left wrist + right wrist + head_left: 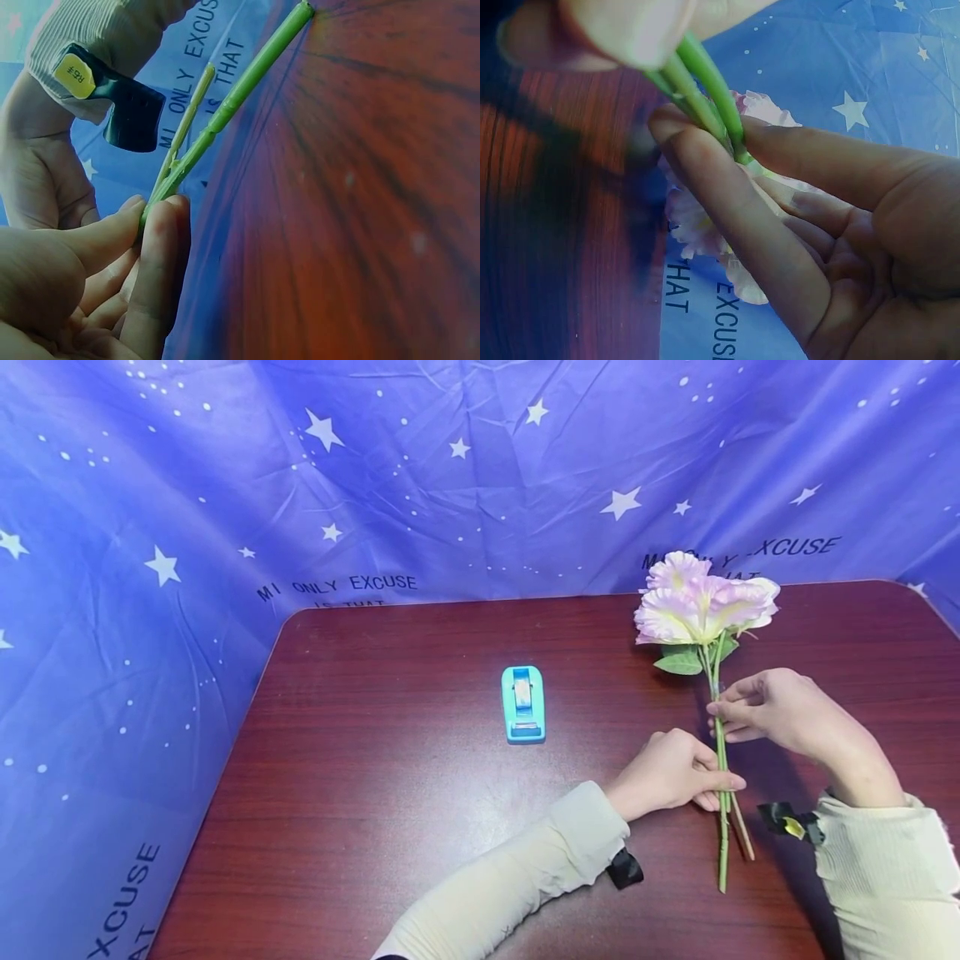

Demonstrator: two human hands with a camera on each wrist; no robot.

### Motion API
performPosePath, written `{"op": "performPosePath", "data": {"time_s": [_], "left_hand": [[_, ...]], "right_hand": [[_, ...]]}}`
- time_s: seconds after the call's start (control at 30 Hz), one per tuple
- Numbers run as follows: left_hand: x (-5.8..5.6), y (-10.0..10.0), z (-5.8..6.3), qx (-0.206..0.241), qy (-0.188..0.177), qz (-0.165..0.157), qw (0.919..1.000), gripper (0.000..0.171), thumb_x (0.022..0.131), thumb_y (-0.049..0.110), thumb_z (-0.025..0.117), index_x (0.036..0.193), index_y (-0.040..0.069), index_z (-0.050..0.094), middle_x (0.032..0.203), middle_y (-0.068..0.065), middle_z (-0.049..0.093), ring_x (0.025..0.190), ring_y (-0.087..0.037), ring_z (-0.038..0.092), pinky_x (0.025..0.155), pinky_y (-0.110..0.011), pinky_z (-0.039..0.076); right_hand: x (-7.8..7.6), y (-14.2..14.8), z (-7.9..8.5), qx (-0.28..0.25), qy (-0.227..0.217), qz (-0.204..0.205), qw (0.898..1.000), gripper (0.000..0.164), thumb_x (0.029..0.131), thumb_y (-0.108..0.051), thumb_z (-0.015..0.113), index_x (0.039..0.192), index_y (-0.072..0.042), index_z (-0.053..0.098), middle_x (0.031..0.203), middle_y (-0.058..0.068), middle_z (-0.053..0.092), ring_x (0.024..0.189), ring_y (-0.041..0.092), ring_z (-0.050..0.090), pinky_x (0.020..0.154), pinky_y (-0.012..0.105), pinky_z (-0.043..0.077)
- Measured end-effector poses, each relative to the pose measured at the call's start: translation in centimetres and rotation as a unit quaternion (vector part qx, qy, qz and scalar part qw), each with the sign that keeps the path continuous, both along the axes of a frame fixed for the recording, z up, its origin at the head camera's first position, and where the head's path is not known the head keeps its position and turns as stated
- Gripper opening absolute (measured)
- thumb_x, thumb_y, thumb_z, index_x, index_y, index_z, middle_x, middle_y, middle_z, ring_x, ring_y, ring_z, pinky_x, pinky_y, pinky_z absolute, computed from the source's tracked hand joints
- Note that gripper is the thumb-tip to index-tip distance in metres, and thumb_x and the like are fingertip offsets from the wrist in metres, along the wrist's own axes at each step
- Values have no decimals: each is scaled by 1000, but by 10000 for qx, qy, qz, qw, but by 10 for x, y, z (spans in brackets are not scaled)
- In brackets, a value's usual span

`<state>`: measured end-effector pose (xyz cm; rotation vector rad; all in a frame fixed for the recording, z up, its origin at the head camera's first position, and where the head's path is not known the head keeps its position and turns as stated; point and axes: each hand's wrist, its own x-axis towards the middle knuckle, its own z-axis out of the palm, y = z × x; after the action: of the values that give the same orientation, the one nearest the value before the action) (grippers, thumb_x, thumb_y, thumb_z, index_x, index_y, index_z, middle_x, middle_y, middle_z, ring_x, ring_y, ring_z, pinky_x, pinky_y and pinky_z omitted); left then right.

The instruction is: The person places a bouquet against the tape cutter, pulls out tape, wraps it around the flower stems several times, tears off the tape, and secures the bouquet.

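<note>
Several pink and white artificial flowers (701, 606) stand bunched at the right of the table, their green stems (722, 752) running down toward me. My left hand (675, 772) pinches the stems low down, between thumb and fingers. Higher up, just under the leaves (681, 660), my right hand (787, 710) pinches the same stems. In the left wrist view the stem ends (247, 94) stick out past the left fingers, one thick and one thinner. The right wrist view shows the stems (697, 90) between thumb and fingers, with petals (697, 225) partly hidden behind the hand.
A light blue tape dispenser (523, 706) sits on the dark red wooden table (375, 710), left of the hands. Blue star-printed cloth (450, 485) hangs behind the table and along its left side.
</note>
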<state>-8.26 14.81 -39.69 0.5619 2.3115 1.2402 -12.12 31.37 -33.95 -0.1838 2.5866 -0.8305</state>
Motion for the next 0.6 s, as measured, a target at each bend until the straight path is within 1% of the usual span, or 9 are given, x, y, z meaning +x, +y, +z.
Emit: {"op": "performPosePath", "data": {"time_s": [0.1,0.17,0.27,0.37,0.5,0.6], "left_hand": [[1,2,0,25,-72,14,10000,21,88,30,75,71,18,74,51,11,65,44,10,57,49,-12,44],[2,3,0,13,-59,12,10000,22,88,30,75,70,18,74,51,11,65,44,10,57,50,-12,44],[3,6,-1,-40,-13,10,10000,24,88,32,75,69,18,74,51,12,65,44,11,56,51,-11,44],[3,7,-2,-133,-12,35,9999,24,88,33,75,68,19,73,50,12,64,43,11,56,50,-11,43],[3,8,-4,-88,-131,42,9999,25,88,32,75,68,18,73,50,11,65,43,10,56,52,-11,44],[2,8,-4,-38,-153,1,9999,25,88,32,74,68,17,73,51,10,65,43,10,57,54,-8,45]], "right_hand": [[1,1,-1,25,-70,41,10000,32,98,-17,62,112,12,66,95,17,75,75,20,75,96,70,34],[1,2,-1,53,-98,62,9999,32,98,-16,61,112,12,66,94,17,75,74,19,75,96,67,37],[0,3,-2,47,-145,67,9999,31,99,-15,60,111,14,66,94,17,75,73,18,75,93,57,46],[-1,4,-4,-59,-274,-1,9996,33,99,-14,59,112,16,64,93,17,75,72,17,75,81,44,56],[-2,4,-6,-237,-445,-96,9987,36,100,-14,58,113,19,61,91,17,75,71,16,74,70,31,59],[-3,5,-8,-291,-467,-122,9984,36,100,-13,58,113,20,61,88,16,75,70,16,74,67,29,59]]}}
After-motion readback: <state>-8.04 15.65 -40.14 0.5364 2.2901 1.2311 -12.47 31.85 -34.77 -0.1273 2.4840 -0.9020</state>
